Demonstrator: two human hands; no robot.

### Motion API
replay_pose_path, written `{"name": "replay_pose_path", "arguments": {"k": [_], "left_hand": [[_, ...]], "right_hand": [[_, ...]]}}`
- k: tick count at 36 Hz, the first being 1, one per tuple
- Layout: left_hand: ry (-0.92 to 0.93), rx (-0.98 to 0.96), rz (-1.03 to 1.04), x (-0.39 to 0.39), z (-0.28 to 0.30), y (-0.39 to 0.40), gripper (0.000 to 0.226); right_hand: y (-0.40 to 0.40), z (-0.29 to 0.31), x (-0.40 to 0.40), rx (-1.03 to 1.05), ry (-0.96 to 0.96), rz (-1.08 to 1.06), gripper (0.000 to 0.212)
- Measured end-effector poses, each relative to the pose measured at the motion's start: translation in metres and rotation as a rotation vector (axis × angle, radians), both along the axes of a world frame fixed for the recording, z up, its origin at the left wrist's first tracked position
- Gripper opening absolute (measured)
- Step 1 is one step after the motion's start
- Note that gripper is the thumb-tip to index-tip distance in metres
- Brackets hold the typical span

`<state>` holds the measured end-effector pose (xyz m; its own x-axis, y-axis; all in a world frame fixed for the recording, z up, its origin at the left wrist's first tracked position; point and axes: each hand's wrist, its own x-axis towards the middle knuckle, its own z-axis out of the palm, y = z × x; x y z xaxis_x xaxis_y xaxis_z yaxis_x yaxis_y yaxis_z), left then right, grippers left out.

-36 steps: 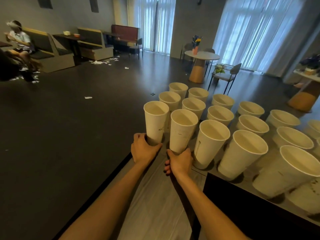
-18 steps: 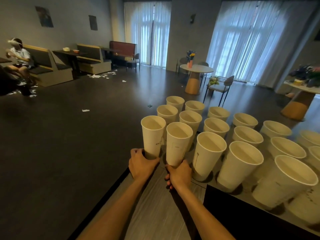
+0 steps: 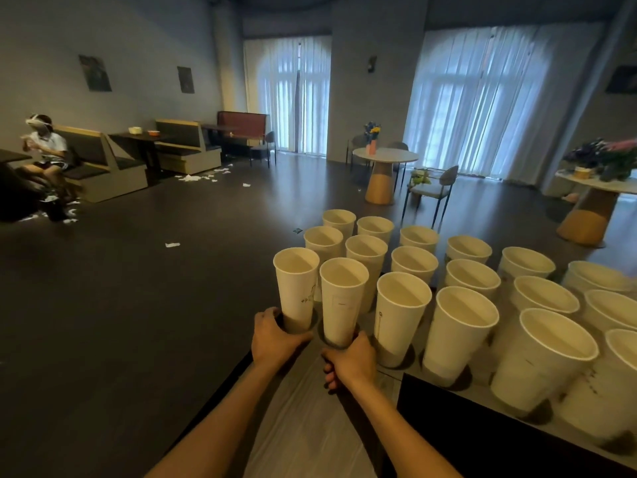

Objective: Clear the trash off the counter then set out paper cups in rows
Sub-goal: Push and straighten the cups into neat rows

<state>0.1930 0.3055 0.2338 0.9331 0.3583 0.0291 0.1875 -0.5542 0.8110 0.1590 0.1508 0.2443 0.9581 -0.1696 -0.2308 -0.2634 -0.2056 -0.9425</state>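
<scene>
Several tall white paper cups stand upright in rows on the grey counter (image 3: 310,426). My left hand (image 3: 274,339) grips the base of the leftmost front cup (image 3: 297,288). Just to its right, my right hand (image 3: 350,360) grips the base of the neighbouring cup (image 3: 342,300). Both cups stand upright at the near left end of the rows, close together. Further cups (image 3: 458,332) fill the counter to the right and behind.
The counter's left edge drops to a dark floor (image 3: 120,305) strewn with paper scraps (image 3: 172,244). A black panel (image 3: 465,439) lies on the counter at the near right. A person (image 3: 43,146) sits on a bench far left. Round tables (image 3: 382,167) and a chair stand beyond.
The camera has tilted up, so the cups sit lower in view. Both hands keep their hold on the two front cups, which have barely shifted.
</scene>
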Motion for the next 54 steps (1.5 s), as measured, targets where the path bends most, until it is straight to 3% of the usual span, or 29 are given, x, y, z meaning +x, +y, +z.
{"name": "replay_pose_path", "arguments": {"k": [2,5,9,13,17,23,29,33,38,43,54], "left_hand": [[-0.025,-0.034,0.002,-0.009,0.0,0.002,0.096],[-0.12,-0.063,0.063,-0.028,-0.005,-0.002,0.088],[-0.249,-0.027,0.1,-0.054,-0.019,-0.014,0.056],[-0.27,-0.087,0.031,-0.08,-0.016,-0.043,0.044],[-0.109,-0.224,-0.159,-0.1,-0.005,-0.088,0.027],[-0.021,-0.237,-0.331,-0.093,0.007,-0.145,0.048],[0.033,-0.123,-0.27,-0.071,0.001,-0.169,0.087],[0.004,-0.075,-0.248,-0.06,-0.002,-0.174,0.1],[-0.023,-0.004,-0.237,-0.052,0.008,-0.178,0.089],[-0.071,-0.01,-0.211,-0.052,0.009,-0.176,0.077],[-0.037,0.025,-0.2,-0.051,0.011,-0.175,0.076]], "right_hand": [[-0.005,0.0,-0.009,0.044,-0.009,0.002,0.047],[-0.016,-0.002,-0.024,0.102,0.001,-0.009,0.06],[-0.028,-0.001,-0.041,0.091,-0.004,-0.001,0.035],[-0.045,0.005,-0.059,0.05,-0.015,0.063,0.004],[-0.075,0.004,-0.075,0.023,-0.028,0.008,0.007],[-0.13,0.001,-0.088,-0.057,-0.028,-0.167,0.015],[-0.173,-0.004,-0.094,-0.043,-0.018,-0.303,0.026],[-0.184,-0.004,-0.089,-0.096,-0.01,-0.34,0.062],[-0.18,0.002,-0.075,-0.115,0.015,-0.28,0.09],[-0.174,0.01,-0.059,-0.191,-0.026,-0.249,0.059],[-0.179,0.008,-0.051,-0.324,-0.037,-0.222,0.042]]}}
